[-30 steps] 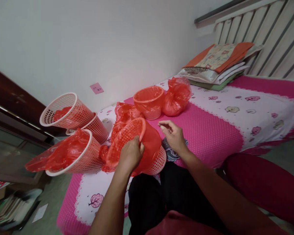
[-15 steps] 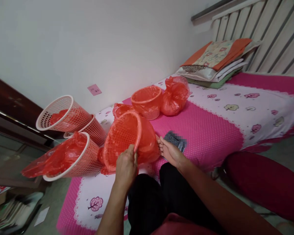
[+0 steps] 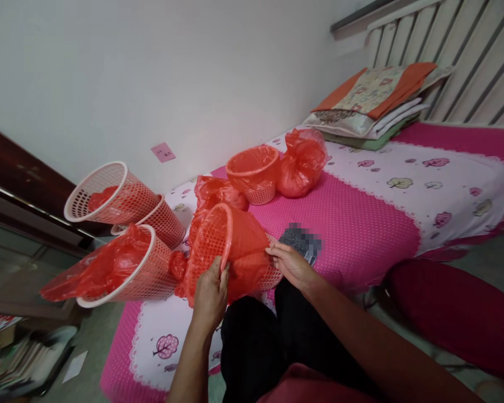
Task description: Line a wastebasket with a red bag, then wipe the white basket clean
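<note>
A pale pink mesh basket [image 3: 273, 275] lies tilted over my knees, its mouth facing left. A thin red plastic bag [image 3: 247, 252] lines it and is folded over the outside, leaving the mesh near the base bare. My left hand [image 3: 211, 288] is closed around the near part of the basket's rim, with the bag's film under the fingers. At the bag's edge on the basket's outer side, my right hand [image 3: 292, 263] pinches the film between thumb and fingers. Just beyond that hand lies a dark grey item [image 3: 299, 242], partly pixelated.
Two unlined-looking mesh baskets with a third [image 3: 151, 280] holding loose red plastic stand at left. Behind are a lined basket [image 3: 261, 193], a bulging red bag [image 3: 303, 168] and crumpled red plastic [image 3: 218, 190]. Folded bedding [image 3: 373, 106] and a dark red stool [image 3: 453, 313] are at right.
The basket's mouth has turned further left and lower. My right fingers have gone from loosely spread to pinching the bag's edge, and bare mesh now shows near the base.
</note>
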Demonstrator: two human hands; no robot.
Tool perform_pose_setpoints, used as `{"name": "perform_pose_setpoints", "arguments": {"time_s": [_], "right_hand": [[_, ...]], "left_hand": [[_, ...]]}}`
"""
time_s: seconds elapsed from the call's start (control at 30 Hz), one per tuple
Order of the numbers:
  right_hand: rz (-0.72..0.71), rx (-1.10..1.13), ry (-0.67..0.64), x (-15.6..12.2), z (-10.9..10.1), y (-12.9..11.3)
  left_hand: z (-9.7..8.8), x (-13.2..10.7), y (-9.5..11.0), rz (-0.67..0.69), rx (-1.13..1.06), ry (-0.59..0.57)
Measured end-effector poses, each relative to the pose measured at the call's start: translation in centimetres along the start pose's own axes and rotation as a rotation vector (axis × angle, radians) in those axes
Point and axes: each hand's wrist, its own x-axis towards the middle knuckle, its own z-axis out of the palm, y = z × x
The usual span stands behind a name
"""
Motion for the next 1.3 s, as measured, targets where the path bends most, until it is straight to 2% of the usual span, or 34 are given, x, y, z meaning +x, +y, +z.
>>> {"name": "perform_pose_setpoints", "arguments": {"time_s": [0.23,0.43,0.77,1.03,1.3], "right_hand": [[0.001,-0.010,0.021,-0.1,0.3,0.3],[0.045,0.072,-0.099,-0.2,1.3,0.0],[-0.007,0.095,0.002,1.0,0.8,0.4],[0.007,0.133,-0.131,1.9,2.7,-1.6],[-0.047,-0.029,0.008,3.1,1.7,-1.5]], "left_hand": [[-0.2,-0.4,-1.3,-0.033,0.007,-0.002],[-0.6,-0.6,-2.2,-0.042,-0.012,-0.003],[-0.8,-0.8,-2.4,-0.051,-0.022,0.025],[-0.9,-0.8,-2.2,-0.040,-0.053,0.008],[-1.2,-1.0,-1.9,-0.033,-0.013,-0.024]]}}
